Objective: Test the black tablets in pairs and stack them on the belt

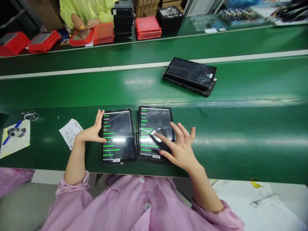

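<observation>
Left hand [92, 132]: grip spread and unclenched, at the 9 o'clock edge of the left tablet [120, 128], thumb tip at the screen. Right hand [181, 149]: grip loose, nothing grasped, coming in from 4 o'clock; index finger over the right tablet [148, 139], contact cannot be told. Tablets: two, lit, side by side on the green surface [228, 138], right one at the left's 3 o'clock. Progress, as judged: most listed test lines green, presumably done; one near the top and one at the foot white on each, presumably left. Outward: stacked tablets [190, 73], screen dark, between 1 and 2 o'clock; handwritten note [71, 132], 9 o'clock; red packets [148, 28], 12 o'clock.
</observation>
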